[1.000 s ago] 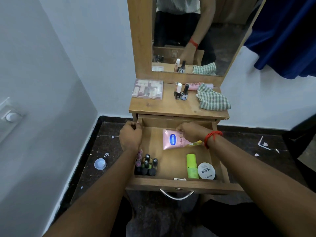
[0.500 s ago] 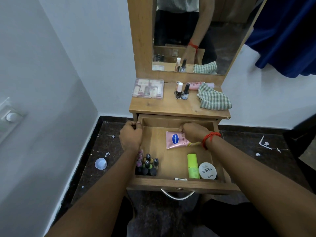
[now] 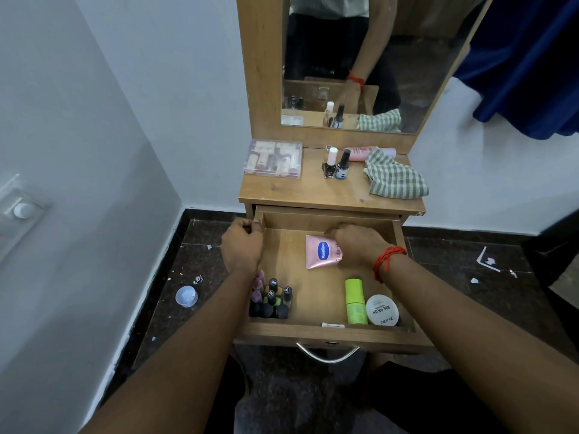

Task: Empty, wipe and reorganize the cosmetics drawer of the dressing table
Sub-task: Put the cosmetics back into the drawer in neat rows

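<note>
The wooden drawer [image 3: 329, 335] of the dressing table stands pulled out. My left hand [image 3: 242, 245] grips the drawer's left wall near the back. My right hand [image 3: 357, 244] holds a pink Vaseline tube [image 3: 322, 252] lying at the drawer's back right. Several nail polish bottles [image 3: 272, 300] cluster in the front left corner. A green bottle [image 3: 355, 301] and a round white nail polish remover tub [image 3: 382, 310] lie at the front right.
On the table top [image 3: 300, 195] sit a clear cosmetics box [image 3: 273, 158], two nail polish bottles [image 3: 336, 164], a pink tube [image 3: 360, 152] and a checked cloth [image 3: 394, 178]. A mirror [image 3: 360, 57] rises behind. A small cap [image 3: 186, 296] lies on the dark floor at left.
My right hand has turned the pink Vaseline tube and slid it slightly towards the back right of the drawer. My left hand stays on the drawer's wall.
</note>
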